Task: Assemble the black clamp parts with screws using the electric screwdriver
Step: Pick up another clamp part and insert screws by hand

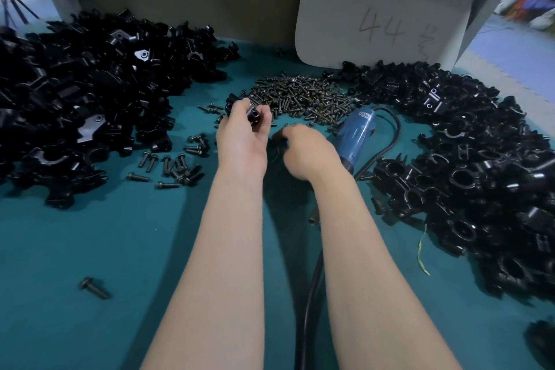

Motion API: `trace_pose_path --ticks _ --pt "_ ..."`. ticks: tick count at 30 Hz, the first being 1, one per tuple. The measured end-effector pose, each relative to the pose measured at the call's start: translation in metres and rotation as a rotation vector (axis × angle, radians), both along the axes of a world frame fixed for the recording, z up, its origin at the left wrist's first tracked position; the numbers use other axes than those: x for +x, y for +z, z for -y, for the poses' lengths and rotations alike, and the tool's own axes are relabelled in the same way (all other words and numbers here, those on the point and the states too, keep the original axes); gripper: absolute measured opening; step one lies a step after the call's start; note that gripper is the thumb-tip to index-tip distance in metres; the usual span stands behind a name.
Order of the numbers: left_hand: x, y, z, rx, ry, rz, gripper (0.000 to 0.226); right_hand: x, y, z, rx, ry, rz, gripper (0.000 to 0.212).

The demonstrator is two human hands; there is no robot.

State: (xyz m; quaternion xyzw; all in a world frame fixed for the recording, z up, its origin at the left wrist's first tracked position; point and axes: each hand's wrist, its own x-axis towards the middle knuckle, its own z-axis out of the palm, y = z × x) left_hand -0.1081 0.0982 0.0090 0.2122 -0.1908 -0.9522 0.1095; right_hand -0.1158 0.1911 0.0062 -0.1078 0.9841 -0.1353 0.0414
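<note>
**Hands.** The left hand is clamped, palm up, on a black clamp part with a round bore. The part is held above the teal counter, just near of the heap of small dark screws. The right hand is turned knuckles-up, with its fingers curled down toward the counter. Whether a screw is pinched cannot be told. The hands are close together but apart.

**Tool.** The blue electric screwdriver lies unheld just right of the right hand, its black cable trailing toward the near edge.

**Step in hand.** This is judged to be the picking of one screw. A single screw should be taken by its head, shank leading. The part should be held level, with its hole left uncovered by the fingertips.

**Orientation.** The bore is seen to open toward the near side and upward. The part's long axis is judged to run from far left to near right.
</note>
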Motion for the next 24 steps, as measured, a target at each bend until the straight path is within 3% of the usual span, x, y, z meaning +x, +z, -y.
trace_pose_path --ticks 5,9,15,18,21,24 --pt "-0.001 -0.002 -0.002 -0.042 -0.039 0.019 0.012 0.002 -0.002 0.004 0.025 -0.086 -0.074 0.034" --pt "-0.001 -0.002 -0.006 -0.205 -0.066 0.023 0.008 0.0 -0.001 0.004 -0.062 -0.149 -0.069 0.027" --pt "-0.002 -0.008 -0.013 -0.584 -0.029 0.08 0.005 -0.004 0.017 -0.013 -0.736 -0.288 -0.16 0.016" --pt "-0.001 -0.012 -0.016 -0.792 -0.009 0.114 0.006 -0.001 0.026 -0.016 -0.972 -0.273 -0.2 0.016" --pt "0.0 -0.013 -0.018 -0.94 -0.002 0.11 0.013 0.001 0.032 -0.013 -1.1 -0.217 -0.207 0.021" --pt "0.001 -0.014 -0.019 -1.053 0.0 0.115 0.014 0.002 0.033 -0.011 -1.002 -0.16 -0.282 0.019"
